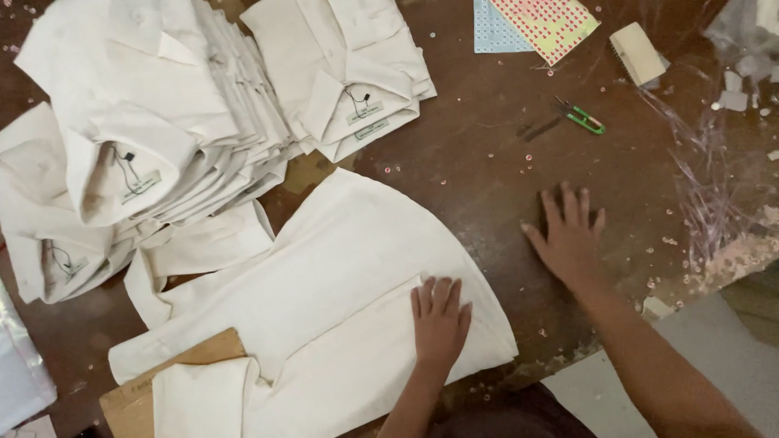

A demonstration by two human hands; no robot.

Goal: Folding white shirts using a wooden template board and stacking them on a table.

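1. Left hand is lying flat and open, palm down, pressing on the cream shirt spread on the brown table; it is gripping nothing.
2. Right hand is resting open on bare table at 3 o'clock of the shirt, fingers spread, just off the cloth edge.
3. The shirt is sitting in front of the person, partly folded: one side is turned over along a straight edge, the sleeve at 8 o'clock is still lying loose over a cardboard folding board.
4. Judging by that, this fold is roughly midway, with more folds left.
5. Done work: two stacks of folded shirts at 11 o'clock and 12 o'clock, collars showing.
6. Green thread snips and sticker sheets are lying at 1 o'clock, well apart from both hands.
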